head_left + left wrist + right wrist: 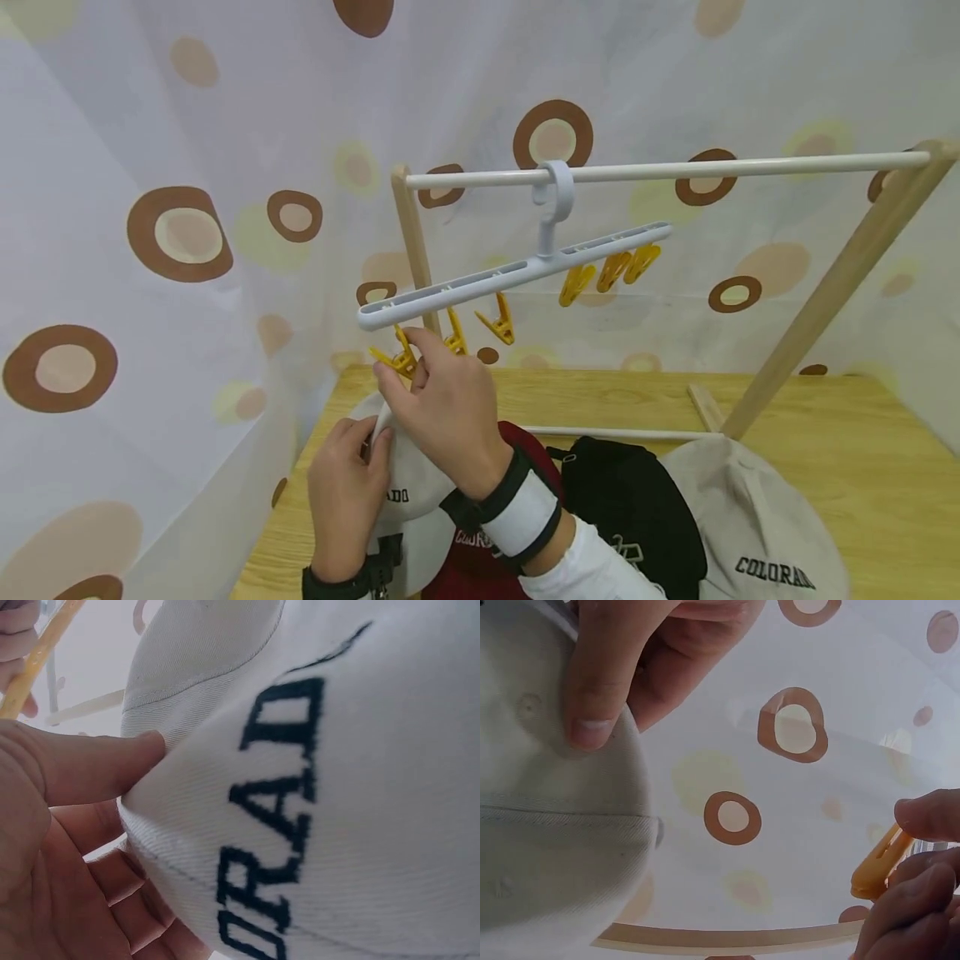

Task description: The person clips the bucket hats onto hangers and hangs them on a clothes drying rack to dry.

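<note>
1. Here we are at the left end of the hanger (480, 285), and both hands are busy beneath it.
2. Left grip (348, 479): grasping the pale cap (420, 467), thumb on one face of the fabric and fingers behind, pinching its edge.
3. Right grip (450, 400): grasping the yellow clip (405, 360) at the hanger's far left, pinched between thumb and fingers.
4. And where's the cap? Up off the counter (885, 467), just below that clip; the right wrist view shows daylight between the two, so they're apart.
5. Dark letters run across the cap's front, a loose dark thread trailing beside them in the left wrist view.
6. Along the hanger, two more clips (501, 321) dangle near the right grip, and three others (576, 285) hang toward the opposite end.
7. The hanger itself tilts across the view, its hook over the white rail (675, 171), with a wooden post (825, 308) at each end.
8. Down below, left to right: a red cap (465, 575) partly hidden by the right forearm, a black cap (630, 500), then a beige cap (757, 500) with dark lettering.
9. Behind it all, a spotted curtain (187, 417).
</note>
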A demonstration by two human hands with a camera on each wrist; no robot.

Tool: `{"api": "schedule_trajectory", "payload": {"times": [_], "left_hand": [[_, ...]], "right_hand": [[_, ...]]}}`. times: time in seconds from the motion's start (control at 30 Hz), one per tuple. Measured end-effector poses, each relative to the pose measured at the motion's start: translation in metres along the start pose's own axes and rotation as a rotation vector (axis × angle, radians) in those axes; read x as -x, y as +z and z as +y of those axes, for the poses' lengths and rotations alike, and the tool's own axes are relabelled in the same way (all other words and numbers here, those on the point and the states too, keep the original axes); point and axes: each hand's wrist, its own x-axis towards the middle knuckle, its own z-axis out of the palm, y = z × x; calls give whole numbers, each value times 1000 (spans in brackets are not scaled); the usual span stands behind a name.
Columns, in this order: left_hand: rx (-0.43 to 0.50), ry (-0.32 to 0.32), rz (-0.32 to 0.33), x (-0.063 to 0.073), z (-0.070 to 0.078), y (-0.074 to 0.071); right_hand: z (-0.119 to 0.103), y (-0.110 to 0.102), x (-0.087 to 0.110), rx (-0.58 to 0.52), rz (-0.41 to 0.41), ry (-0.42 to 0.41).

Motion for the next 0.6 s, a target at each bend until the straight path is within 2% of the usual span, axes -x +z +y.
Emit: {"api": "schedule_trajectory", "payload": {"times": [0.37,0.6], "left_hand": [[-13,18,6,2,6,3],[3,19,5,3,9,5]], "right_hand": [[-18,-19,16,16,85,-35],[-22,-28,14,-59,80,-15]]}}
